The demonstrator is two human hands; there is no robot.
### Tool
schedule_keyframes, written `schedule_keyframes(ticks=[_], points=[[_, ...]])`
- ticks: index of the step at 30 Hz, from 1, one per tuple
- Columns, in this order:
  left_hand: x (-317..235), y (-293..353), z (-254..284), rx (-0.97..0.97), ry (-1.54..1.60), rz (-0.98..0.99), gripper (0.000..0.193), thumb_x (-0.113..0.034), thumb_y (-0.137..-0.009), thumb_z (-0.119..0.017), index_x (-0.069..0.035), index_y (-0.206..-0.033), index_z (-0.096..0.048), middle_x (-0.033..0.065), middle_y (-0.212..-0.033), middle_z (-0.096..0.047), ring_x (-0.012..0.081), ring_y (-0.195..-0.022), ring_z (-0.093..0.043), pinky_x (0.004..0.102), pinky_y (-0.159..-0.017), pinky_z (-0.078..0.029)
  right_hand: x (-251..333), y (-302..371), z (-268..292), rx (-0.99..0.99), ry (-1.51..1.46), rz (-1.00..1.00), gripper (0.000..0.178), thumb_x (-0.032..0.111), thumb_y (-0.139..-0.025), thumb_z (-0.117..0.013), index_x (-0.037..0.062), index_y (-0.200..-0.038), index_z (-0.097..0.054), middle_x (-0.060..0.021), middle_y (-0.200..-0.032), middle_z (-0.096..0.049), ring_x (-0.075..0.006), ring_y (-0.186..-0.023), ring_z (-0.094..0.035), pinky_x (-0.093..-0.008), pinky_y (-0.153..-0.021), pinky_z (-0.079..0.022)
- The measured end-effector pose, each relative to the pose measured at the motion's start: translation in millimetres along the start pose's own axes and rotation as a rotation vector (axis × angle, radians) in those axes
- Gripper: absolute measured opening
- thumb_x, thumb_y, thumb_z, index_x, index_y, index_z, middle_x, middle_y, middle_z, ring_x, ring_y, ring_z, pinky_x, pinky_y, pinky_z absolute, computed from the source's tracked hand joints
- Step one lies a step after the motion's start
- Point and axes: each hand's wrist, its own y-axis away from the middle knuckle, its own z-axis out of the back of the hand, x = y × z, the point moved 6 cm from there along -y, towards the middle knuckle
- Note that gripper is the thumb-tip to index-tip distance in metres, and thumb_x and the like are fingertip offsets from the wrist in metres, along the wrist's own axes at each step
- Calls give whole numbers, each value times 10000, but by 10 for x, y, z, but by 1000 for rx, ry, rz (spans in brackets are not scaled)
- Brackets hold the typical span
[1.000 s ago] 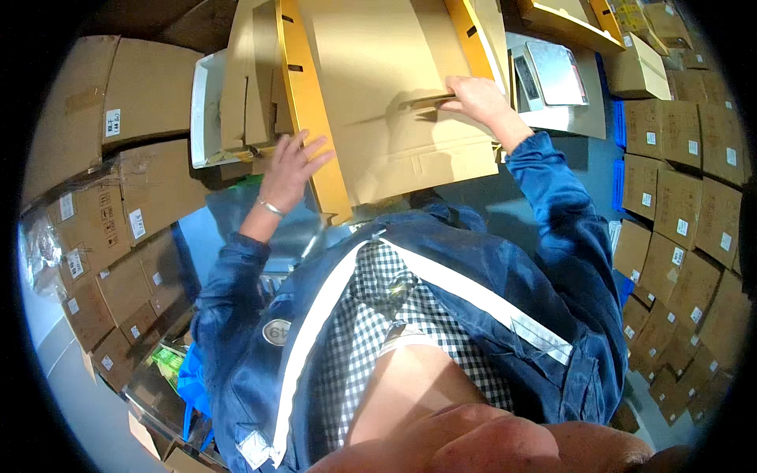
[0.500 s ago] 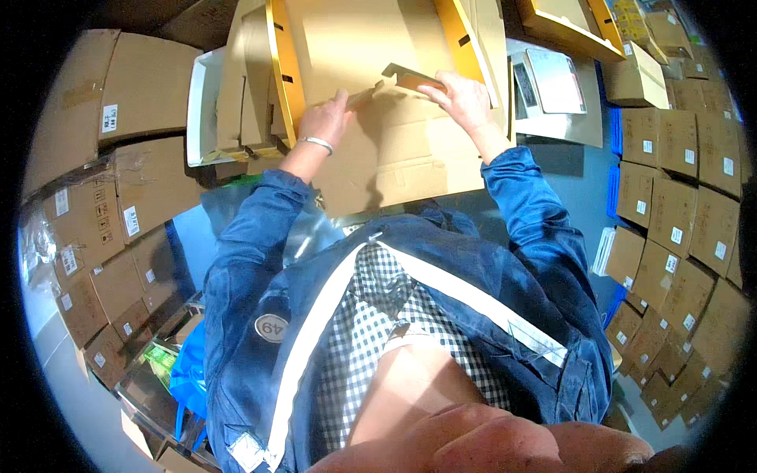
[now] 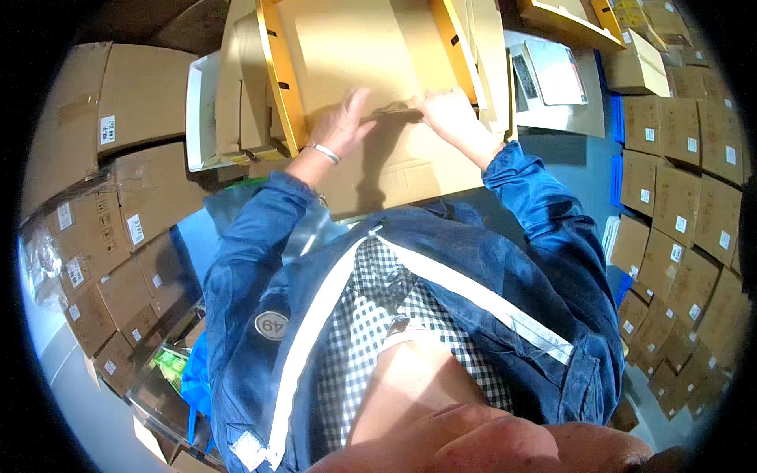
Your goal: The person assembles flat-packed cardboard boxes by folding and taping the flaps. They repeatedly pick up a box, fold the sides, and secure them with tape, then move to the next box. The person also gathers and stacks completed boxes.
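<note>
In the head view, the only one here, the left hand [image 3: 341, 124] has come off the left yellow rail [image 3: 285, 88] and moved in toward the right hand [image 3: 456, 118], so the work now seems centred on the thin strip [image 3: 400, 111] between them. The right hand has this pinched between thumb and fingers at its right end; the strip has turned, too, showing little more than its edge (half a second ago a notched, flat face was visible). The left hand is loosely spread beside the other end, with nothing clearly in its grip; whether it touches the strip is hard to tell at this angle. The strip is above the brown cardboard [image 3: 410, 178], between the left rail and the right yellow rail [image 3: 460, 49].
</note>
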Motion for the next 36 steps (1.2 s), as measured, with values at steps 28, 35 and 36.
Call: schedule_keyframes(ticks=[28, 35, 36], points=[[-5, -323, -697, 235, -149, -26, 276, -321, -957, -504, -50, -935, -552, 189, -905, -672, 383, -813, -649, 480, -688, -528, 994, 631, -187, -66, -6, 118, 242, 148, -797, -579, 94, -1028, -624, -94, -786, -651, -250, -729, -681, -363, -631, -563], [-90, -417, -520, 146, -166, -33, 284, -337, -960, -497, -60, -933, -557, 186, -901, -674, 387, -845, -644, 488, -716, -525, 900, 971, -267, 79, -134, 54, 688, 228, -680, -768, 130, -1317, -526, -115, -1221, -506, -262, -1149, -489, -414, -956, -446], [-97, -416, -536, 148, -178, -33, 283, -336, -960, -497, -61, -931, -557, 187, -899, -673, 387, -846, -644, 488, -716, -525, 872, 1003, -247, 52, -280, -24, 907, 257, -592, -848, 139, -1396, -446, -119, -1273, -484, -294, -1171, -483, -442, -993, -419]])
